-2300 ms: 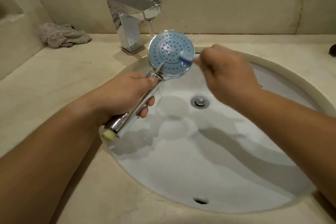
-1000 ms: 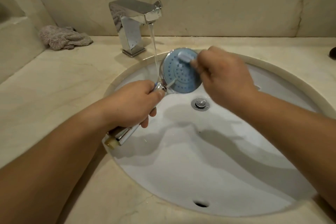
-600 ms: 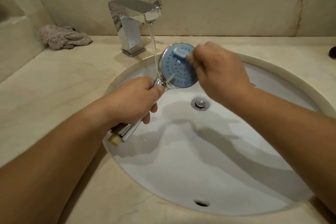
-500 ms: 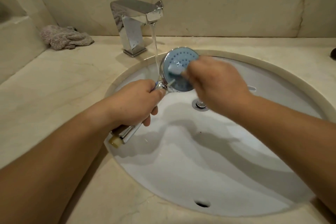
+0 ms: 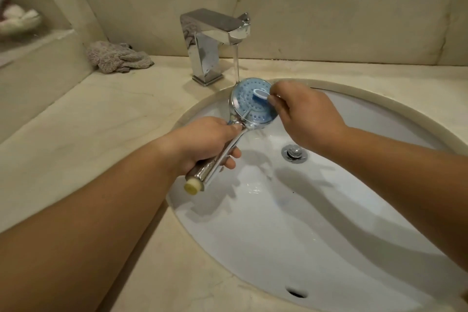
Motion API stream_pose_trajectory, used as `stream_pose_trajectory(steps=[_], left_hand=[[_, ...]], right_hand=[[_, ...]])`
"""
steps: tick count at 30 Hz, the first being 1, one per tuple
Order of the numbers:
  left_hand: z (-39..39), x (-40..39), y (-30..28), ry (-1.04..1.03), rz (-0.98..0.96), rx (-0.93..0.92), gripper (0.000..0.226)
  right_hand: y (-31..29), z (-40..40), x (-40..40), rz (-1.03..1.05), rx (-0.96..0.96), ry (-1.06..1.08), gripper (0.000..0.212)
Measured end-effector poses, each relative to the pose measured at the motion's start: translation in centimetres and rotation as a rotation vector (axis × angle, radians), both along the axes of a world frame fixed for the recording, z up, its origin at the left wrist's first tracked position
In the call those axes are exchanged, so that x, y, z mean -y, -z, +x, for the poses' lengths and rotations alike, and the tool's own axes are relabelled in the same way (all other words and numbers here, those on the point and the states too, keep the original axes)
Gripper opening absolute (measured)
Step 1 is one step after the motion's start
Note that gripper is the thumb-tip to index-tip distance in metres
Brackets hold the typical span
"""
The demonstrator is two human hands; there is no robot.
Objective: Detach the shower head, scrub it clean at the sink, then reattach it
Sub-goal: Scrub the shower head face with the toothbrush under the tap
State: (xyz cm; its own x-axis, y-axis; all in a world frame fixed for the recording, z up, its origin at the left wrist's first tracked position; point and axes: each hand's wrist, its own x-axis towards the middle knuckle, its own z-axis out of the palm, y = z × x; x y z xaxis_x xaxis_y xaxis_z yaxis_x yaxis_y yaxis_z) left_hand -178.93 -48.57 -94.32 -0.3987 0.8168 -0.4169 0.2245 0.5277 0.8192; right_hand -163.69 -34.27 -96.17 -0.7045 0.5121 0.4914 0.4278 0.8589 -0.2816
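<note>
Nearest to me, both forearms reach in from the bottom corners over the beige stone surface (image 5: 83, 134) and the white oval sink (image 5: 291, 248), whose overflow slot sits at the near wall and whose chrome drain plug (image 5: 294, 153) lies at the bottom of the bowl. My left hand (image 5: 207, 142) has its grip closed round the chrome handle of the shower head (image 5: 249, 104), fingers wrapped under it and the thumb up near the neck; the handle's cream-coloured threaded end (image 5: 191, 187) sticks out below the hand, over the sink's left rim. The shower head is detached and held above the bowl, its round blue nozzle face tilted up toward me. My right hand (image 5: 306, 116) has its grip closed in a pinch on a toothbrush (image 5: 260, 94), whose pale blue and white head lies against the upper part of the nozzle face; the brush handle is mostly hidden by my fingers. Just behind, a thin stream of water (image 5: 237, 63) falls from the square chrome faucet (image 5: 212, 40) onto the far left edge of the shower head. Farther back on the surface, left of the faucet, lies a crumpled grey-pink cloth (image 5: 116, 59), near the marble wall. At the far left, a ledge holds something blurred that I cannot make out.
</note>
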Motion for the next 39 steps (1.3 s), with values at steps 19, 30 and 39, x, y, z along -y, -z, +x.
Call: stream_pose_trajectory(steps=[19, 30, 39], left_hand=[[-2.0, -1.7, 0.6, -0.086, 0.08, 0.033, 0.013], [-2.2, -2.0, 1.5, -0.034, 0.15, -0.08, 0.015], [-2.5, -2.2, 1.7, -0.056, 0.169, -0.166, 0.021]], right_hand=[[1.6, -2.9, 0.8, 0.159, -0.001, -0.063, 0.016], [0.2, -3.6, -0.2, 0.085, -0.028, 0.065, 0.015], [0.1, -4.3, 0.2, 0.134, -0.046, 0.033, 0.011]])
